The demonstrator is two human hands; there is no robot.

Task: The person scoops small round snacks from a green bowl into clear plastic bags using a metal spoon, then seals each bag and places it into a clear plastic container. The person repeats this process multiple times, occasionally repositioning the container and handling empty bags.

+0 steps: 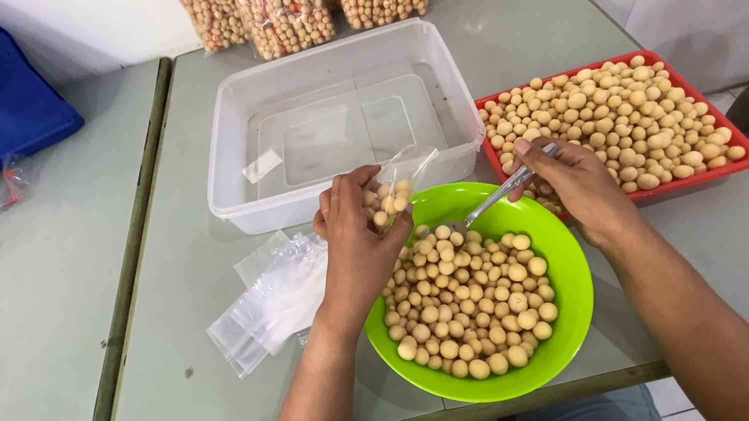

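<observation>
The left hand point(355, 244) pinches a small clear bag point(392, 192) of round snacks. The right hand point(578, 181) grips a spoon point(494, 198) over the green bowl point(576, 293).

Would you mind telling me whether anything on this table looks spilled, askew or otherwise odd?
Nothing stands out. The round snacks stay inside the green bowl, the red tray and the small bag in the left hand. The right hand holds a spoon; spare plastic bags lie loosely piled.
</observation>
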